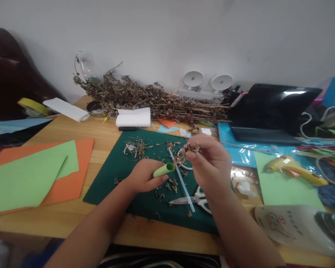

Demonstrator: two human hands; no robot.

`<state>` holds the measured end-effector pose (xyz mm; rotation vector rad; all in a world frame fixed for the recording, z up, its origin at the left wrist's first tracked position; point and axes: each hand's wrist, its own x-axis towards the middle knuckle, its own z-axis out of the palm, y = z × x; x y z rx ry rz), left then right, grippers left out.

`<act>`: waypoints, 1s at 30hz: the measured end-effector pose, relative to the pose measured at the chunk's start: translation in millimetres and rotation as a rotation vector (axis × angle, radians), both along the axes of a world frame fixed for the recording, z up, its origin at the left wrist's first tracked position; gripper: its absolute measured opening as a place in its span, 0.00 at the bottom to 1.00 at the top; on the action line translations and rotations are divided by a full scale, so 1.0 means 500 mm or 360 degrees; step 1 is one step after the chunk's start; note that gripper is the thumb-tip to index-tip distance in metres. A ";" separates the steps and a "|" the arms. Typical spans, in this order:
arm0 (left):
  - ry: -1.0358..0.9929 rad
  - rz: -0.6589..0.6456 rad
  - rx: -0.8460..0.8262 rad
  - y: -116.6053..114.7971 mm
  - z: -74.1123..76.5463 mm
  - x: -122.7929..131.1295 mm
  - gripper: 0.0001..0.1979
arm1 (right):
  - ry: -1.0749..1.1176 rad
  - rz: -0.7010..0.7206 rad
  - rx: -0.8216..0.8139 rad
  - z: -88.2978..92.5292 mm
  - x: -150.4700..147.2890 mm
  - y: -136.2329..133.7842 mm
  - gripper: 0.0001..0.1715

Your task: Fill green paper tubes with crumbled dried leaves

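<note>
My left hand [145, 175] is closed round a small light green paper tube [163, 170], its open end facing right. My right hand [209, 160] pinches a bit of dried leaves [193, 148] just right of and above the tube's opening. Beneath both hands lies a dark green mat [108, 175] scattered with leaf crumbs and a small heap of dried stems [139, 147]. A translucent stick [184, 186] lies slantwise across the mat, over the blade of white-handled scissors [184, 200]. Part of a white ring shows behind my right fingers.
A long dried plant bundle [128, 93] runs along the wall. Green paper [25, 175] rests on orange paper [86, 160] at left. On the right are a yellow glue gun [296, 167], a black tablet [273, 111] and a pale bottle [290, 227] lying near the front edge.
</note>
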<state>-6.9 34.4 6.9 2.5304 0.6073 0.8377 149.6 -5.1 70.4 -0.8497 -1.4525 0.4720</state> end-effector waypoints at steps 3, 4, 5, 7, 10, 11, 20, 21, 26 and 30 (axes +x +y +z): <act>0.0001 -0.0012 -0.0055 -0.001 0.001 0.000 0.15 | 0.0038 0.0057 -0.0030 -0.002 -0.004 -0.001 0.03; 0.0000 -0.0015 -0.0076 -0.002 0.001 0.000 0.15 | 0.0047 0.0079 -0.0033 -0.002 -0.005 -0.001 0.02; 0.0000 -0.0017 -0.0088 -0.002 0.001 -0.001 0.15 | 0.0055 0.0097 -0.0034 -0.003 -0.006 0.000 0.01; -0.0001 -0.0014 -0.0081 -0.001 0.000 -0.001 0.15 | 0.0064 0.0110 -0.0028 -0.004 -0.008 0.000 0.01; 0.0016 -0.0029 -0.0047 0.000 -0.003 -0.001 0.16 | 0.0071 0.0115 -0.0016 -0.006 -0.011 0.002 0.01; 0.0025 -0.0039 -0.0045 0.000 -0.004 -0.001 0.16 | 0.0084 0.0124 -0.0006 -0.007 -0.011 0.003 0.02; 0.0009 -0.0123 -0.0116 0.000 -0.004 -0.002 0.17 | 0.0068 0.0127 -0.0027 -0.008 -0.008 0.005 0.03; -0.0001 -0.0128 -0.0131 0.000 -0.004 -0.002 0.17 | 0.0038 0.0127 -0.0035 -0.009 -0.007 0.005 0.03; -0.0065 -0.0139 -0.0166 -0.001 -0.003 -0.004 0.16 | -0.0085 0.0147 -0.0035 -0.010 -0.006 0.007 0.03; -0.0056 -0.0143 -0.0162 -0.001 -0.001 -0.004 0.17 | -0.0138 0.0120 -0.0010 -0.012 -0.004 0.009 0.03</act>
